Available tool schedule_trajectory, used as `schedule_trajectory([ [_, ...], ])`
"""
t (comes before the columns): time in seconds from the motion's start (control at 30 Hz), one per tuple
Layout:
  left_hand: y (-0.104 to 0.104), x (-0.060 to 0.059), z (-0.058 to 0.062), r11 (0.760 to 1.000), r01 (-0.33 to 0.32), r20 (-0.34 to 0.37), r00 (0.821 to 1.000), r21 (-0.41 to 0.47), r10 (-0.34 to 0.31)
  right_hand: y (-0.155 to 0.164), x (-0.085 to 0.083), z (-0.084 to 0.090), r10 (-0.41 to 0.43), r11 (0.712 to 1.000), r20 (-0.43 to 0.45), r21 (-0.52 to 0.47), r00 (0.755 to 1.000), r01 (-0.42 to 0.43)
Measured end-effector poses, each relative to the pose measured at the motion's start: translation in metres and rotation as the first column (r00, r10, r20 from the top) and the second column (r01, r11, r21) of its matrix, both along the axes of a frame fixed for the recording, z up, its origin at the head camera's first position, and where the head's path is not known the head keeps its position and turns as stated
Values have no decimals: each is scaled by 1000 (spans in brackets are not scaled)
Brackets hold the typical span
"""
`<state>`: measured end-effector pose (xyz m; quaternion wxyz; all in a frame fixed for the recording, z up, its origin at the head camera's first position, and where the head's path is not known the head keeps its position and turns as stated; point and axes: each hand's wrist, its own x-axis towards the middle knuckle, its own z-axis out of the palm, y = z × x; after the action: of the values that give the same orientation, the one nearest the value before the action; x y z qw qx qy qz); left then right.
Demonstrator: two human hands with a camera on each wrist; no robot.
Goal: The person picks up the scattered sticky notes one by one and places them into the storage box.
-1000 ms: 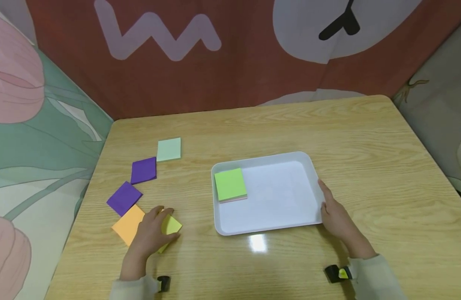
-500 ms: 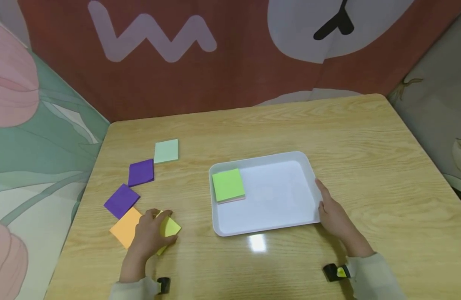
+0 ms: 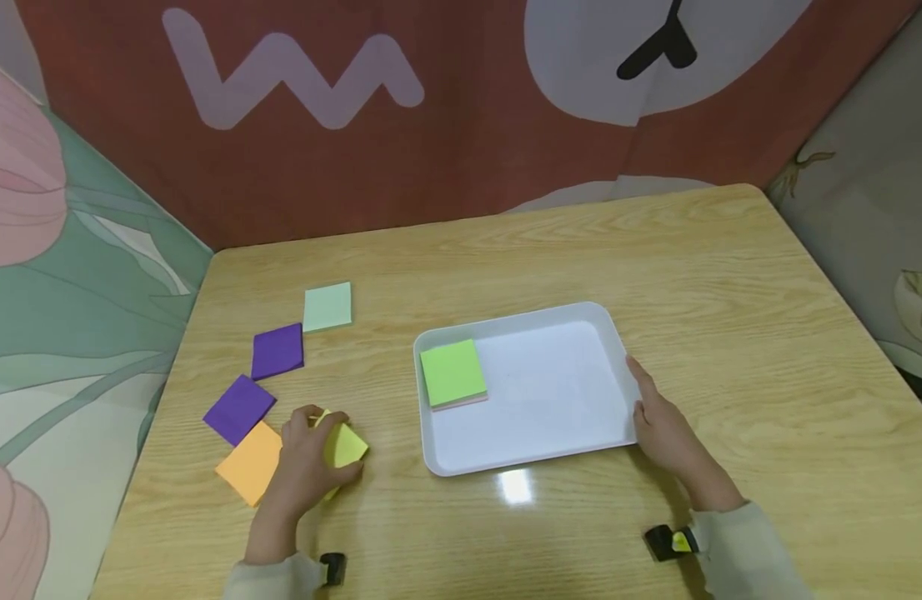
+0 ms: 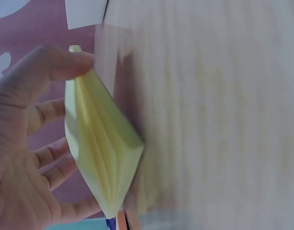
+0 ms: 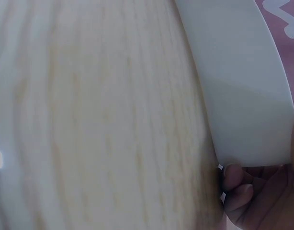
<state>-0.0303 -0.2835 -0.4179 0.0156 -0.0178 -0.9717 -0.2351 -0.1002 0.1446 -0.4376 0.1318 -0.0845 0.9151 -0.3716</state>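
Note:
Between the thumb and fingers of my left hand is a yellow sticky note pad. In the left wrist view the pad bows and its sheets fan apart, with a shadow on the table beside it. My right hand grips the right short side of a white tray; in the right wrist view its curled fingers reach under the tray's wall. A bright green sticky note pad lies at the tray's left end, on top of something pinkish.
Left of the tray, an orange pad, a purple pad, another purple pad and a mint pad lie in a slanting row on the wooden table. A patterned cloth hangs behind the table.
My left hand has shifted slightly right and away from the orange pad, taking the yellow sticky note pad along. The right hand keeps its grip on the tray. The head view has turned slightly.

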Motion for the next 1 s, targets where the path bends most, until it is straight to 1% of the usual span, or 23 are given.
schedule_trajectory([
  [0.13,4,-8,1,1000,23,-48,999,15,-22,0,0,0,-7,1000,-9,6,1000,7],
  [0.37,12,-20,6,999,43,-58,997,22,-42,-1,1,1,-3,1000,-22,19,1000,4],
  [0.47,17,-26,9,997,63,-71,996,33,-60,0,0,1,-5,1000,-31,14,1000,5],
  [0.63,27,-35,16,994,100,-69,993,51,-96,0,0,1,-5,1000,-31,5,1000,5],
  [1.0,40,-47,22,985,160,-96,984,68,-153,-1,0,2,-4,1000,-23,10,1000,4],
])
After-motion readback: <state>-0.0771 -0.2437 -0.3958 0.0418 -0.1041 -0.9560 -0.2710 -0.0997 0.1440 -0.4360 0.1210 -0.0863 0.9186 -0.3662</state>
